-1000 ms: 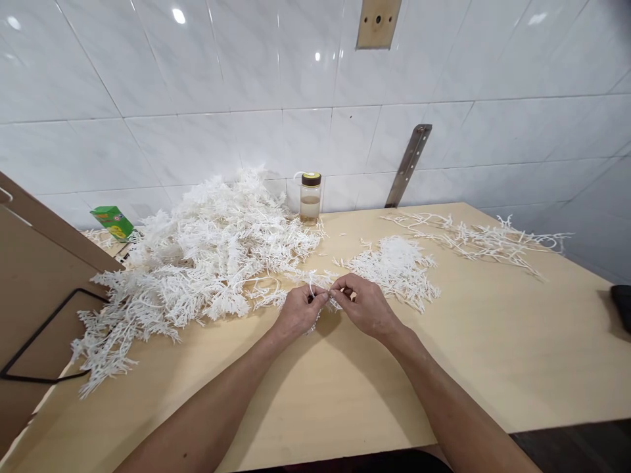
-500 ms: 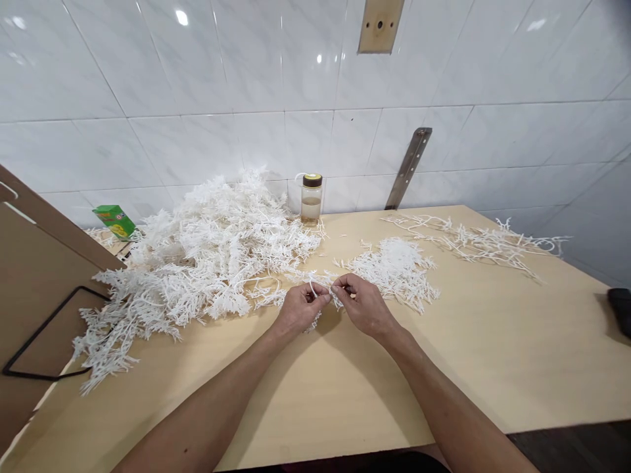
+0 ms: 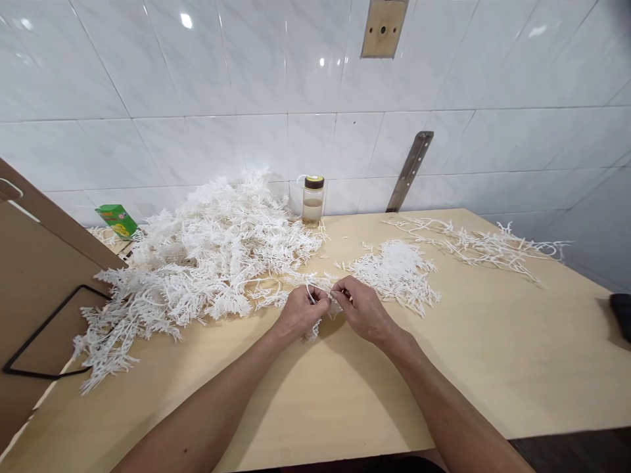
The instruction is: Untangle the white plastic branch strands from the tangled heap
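My left hand (image 3: 304, 310) is closed around a white plastic foliage sprig (image 3: 311, 332), whose stem loops up over the fingers and whose frilly leaves hang below. Close beside it, my right hand (image 3: 362, 305) pinches with thumb and forefinger at the same sprig; the exact spot is hidden by the fingers. To the left spreads a large heap of white plastic foliage (image 3: 221, 243), reaching nearly to my left hand. Just beyond my right hand lies a smaller pile of loose white leaf pieces (image 3: 394, 272). Bare white stems (image 3: 483, 246) lie farther right.
A lidded bottle with liquid (image 3: 312, 207) stands at the wall behind the heap. A green box (image 3: 117, 221) sits at the back left. Brown cardboard (image 3: 44, 289) borders the left table edge. A metal bracket (image 3: 410, 171) leans at the wall. A dark object (image 3: 622, 314) lies far right.
Both hands stay at nearly the same place, with small finger movements on the sprig. The left fingers have curled in slightly more. The camera view has shifted slightly.
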{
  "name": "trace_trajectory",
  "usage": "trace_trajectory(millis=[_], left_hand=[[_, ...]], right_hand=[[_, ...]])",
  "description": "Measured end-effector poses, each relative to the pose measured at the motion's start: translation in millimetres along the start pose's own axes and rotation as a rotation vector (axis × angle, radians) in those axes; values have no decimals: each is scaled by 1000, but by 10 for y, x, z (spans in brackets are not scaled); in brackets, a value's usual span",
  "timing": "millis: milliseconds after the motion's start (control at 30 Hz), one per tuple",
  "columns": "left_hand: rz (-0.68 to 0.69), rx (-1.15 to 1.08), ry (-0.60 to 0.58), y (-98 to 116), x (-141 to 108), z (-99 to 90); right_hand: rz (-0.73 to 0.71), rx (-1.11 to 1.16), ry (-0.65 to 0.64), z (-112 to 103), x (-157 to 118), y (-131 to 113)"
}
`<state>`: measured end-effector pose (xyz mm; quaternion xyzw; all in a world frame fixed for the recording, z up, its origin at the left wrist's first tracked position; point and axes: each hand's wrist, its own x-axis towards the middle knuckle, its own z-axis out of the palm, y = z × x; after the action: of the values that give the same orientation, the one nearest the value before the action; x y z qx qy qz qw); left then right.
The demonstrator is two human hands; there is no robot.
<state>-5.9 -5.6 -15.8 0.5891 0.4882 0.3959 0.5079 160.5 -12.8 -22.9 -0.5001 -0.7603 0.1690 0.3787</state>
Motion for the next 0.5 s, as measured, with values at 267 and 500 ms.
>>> trace_trajectory(millis=[267,500], left_hand=[[14,-78,-11,-35,17,-1],[49,-60,7,-84,34,-1]], right_hand=[[15,8,59,39,-2,11],[24,53,107,89,-2,12]])
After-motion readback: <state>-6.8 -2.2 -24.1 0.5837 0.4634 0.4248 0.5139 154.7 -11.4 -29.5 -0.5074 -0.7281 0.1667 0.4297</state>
